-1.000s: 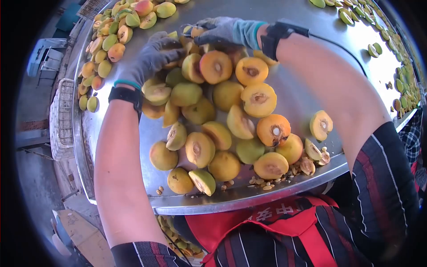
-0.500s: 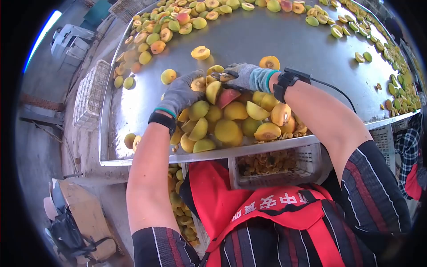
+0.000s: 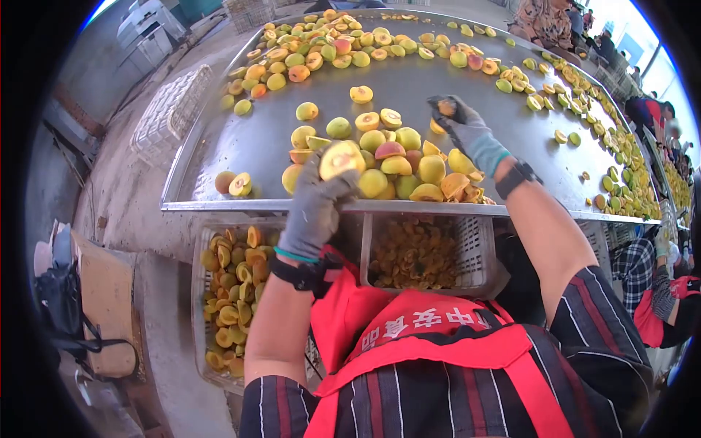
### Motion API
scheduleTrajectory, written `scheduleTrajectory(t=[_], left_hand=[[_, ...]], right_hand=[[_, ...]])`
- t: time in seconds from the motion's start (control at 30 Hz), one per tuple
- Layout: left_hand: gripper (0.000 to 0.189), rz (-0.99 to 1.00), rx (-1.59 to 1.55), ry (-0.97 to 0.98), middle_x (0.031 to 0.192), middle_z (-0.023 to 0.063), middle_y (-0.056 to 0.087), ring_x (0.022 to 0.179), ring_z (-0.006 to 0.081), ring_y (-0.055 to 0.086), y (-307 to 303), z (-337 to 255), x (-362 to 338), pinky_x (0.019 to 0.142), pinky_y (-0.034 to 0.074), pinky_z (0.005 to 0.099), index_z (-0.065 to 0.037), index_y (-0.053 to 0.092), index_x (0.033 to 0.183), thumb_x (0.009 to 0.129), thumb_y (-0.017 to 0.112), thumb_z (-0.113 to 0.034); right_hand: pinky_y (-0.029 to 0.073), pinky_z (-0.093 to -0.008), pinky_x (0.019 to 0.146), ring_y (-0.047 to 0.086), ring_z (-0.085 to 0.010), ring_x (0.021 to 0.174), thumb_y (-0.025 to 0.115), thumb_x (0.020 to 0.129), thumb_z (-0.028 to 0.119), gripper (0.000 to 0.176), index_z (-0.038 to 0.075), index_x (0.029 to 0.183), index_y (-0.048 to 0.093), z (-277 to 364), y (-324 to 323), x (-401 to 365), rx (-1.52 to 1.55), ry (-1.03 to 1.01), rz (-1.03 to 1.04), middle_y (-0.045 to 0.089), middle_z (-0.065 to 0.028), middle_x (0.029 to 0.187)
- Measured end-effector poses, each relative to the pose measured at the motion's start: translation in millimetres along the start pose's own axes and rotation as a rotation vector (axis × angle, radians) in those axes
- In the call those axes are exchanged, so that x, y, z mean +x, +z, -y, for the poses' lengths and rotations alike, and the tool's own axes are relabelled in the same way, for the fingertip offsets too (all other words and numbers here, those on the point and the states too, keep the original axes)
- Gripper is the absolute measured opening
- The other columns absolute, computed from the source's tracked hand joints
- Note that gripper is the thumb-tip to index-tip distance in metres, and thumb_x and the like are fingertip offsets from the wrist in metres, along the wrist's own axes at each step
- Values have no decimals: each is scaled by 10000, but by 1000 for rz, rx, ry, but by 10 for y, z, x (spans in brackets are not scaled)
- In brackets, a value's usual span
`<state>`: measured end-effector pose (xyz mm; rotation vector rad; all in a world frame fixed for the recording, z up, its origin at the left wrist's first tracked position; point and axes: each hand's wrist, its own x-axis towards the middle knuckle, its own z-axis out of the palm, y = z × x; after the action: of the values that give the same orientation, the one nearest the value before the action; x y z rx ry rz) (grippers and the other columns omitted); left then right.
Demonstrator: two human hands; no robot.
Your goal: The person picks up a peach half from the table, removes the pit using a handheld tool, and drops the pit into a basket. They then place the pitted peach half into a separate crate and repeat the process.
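My left hand [image 3: 315, 208], in a grey glove, is closed round a halved yellow peach [image 3: 342, 159], its cut face turned up, above the table's near edge. My right hand [image 3: 467, 128], gloved too, is curled over the table beyond the pile. A small orange-brown piece [image 3: 447, 108] shows at its fingers, and I cannot tell what else the grip holds. Between and below the hands lies a heap of whole-looking and halved peaches [image 3: 396, 165]. At the heap's right end are torn scraps [image 3: 456, 187].
Many more peaches [image 3: 321, 55] line the metal table's [image 3: 409, 87] far and right sides. Below its near edge stand a crate of peach halves [image 3: 234, 306] and a crate of brownish scraps [image 3: 420, 252]. White crates [image 3: 171, 113] stand left; other people [image 3: 544, 25] are behind and right.
My hands have moved apart from the heap. The left has come back toward me with a peach half; the right has shifted right. The camera view has tilted up.
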<state>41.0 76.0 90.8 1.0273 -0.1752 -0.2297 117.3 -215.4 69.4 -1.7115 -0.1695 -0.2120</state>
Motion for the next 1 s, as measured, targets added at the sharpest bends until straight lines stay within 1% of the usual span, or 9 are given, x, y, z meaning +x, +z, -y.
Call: scheduleTrajectory(t=[0.13,0.27,0.33,0.43,0.53,0.57,0.73,0.83,1.0], left_hand=[[567,68,-38,28,1095,69,542,896,139,580,220,272,-467,739,506,241,-50,420,1278,751,593,65],[644,141,31,112,1155,65,504,1022,142,525,495,462,-677,855,463,258,-60,347,1338,764,616,47],[645,210,47,51,1173,72,491,1040,140,512,655,563,-729,870,453,257,-66,321,1358,785,597,38],[562,201,-321,-146,1179,114,511,1087,236,518,853,629,-751,919,440,370,-72,321,1355,906,486,-367],[548,92,-259,-151,1195,104,507,1083,242,520,879,817,-684,908,445,390,-76,344,1337,916,416,-420],[453,151,-428,-243,1218,120,482,1104,238,495,833,772,-712,934,421,383,-75,355,1322,937,411,-307],[421,176,-368,-189,1239,115,476,1117,259,488,974,726,-706,957,402,422,-68,396,1286,908,465,-239],[410,67,-401,-228,1245,115,476,1125,259,483,1011,728,-728,964,396,422,-71,399,1283,899,466,-198],[410,115,-229,-71,1242,131,484,1139,236,473,1014,797,-708,982,380,393,-38,402,1280,892,445,-162]], right_hand=[[482,-211,638,574,-78,809,611,862,143,298,53,1138,542,405,160,-740,-20,-170,-102,614,-11,1022],[472,-239,536,580,-97,737,595,872,129,319,70,1174,509,676,403,-1564,525,313,155,618,-32,959],[454,-222,521,564,-90,683,597,876,143,305,72,1162,520,721,492,-1886,451,380,162,611,-33,917],[431,-208,498,533,-71,608,561,903,201,270,80,1143,535,668,327,-1994,505,356,195,584,-9,840],[425,-198,488,527,-60,600,525,922,247,283,73,1144,527,722,93,-2103,426,350,227,572,-6,822],[429,-198,488,529,-59,604,528,919,238,292,65,1154,513,679,61,-2126,435,383,211,573,-12,826],[445,-221,466,531,-77,561,559,890,224,280,38,1081,475,816,0,-2166,94,486,299,574,-49,772],[439,-239,442,524,-89,510,566,889,258,279,28,1016,470,800,54,-2113,134,521,281,568,-57,720],[426,-253,419,523,-111,471,567,889,287,296,29,997,470,689,160,-2121,114,500,263,554,-71,676]])
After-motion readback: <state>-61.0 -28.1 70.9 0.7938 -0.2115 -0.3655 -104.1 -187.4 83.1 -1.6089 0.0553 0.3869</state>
